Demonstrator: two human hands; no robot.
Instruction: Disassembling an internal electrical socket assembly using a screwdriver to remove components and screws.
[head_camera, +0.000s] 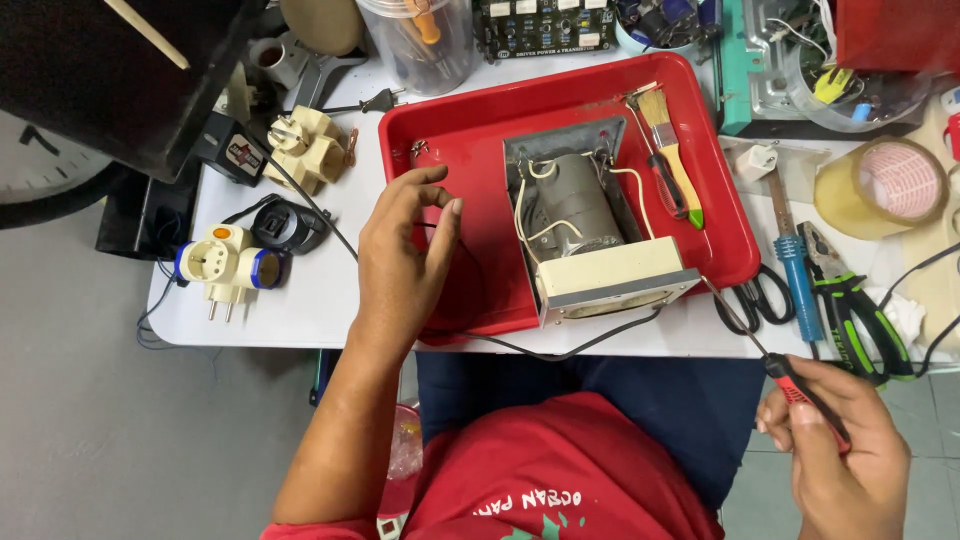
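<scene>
Red tray (470, 130) on the white surface (300, 300), one opened device (590, 235) lying in it.
Left hand (405, 255) hovers over the tray's left part, fingers loosely curled, pinching nothing I can make out. Right hand (840, 450) grips one red-handled screwdriver (770, 365), its shaft running up-left to the device's near right corner. The device lies between both hands, the left nearer.

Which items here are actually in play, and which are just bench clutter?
In play: red-handled screwdriver in right hand; opened device; red tray; left hand hovering over the tray.

Lying about: paintbrush, scissors, pliers, tape roll, plug adapters.
</scene>
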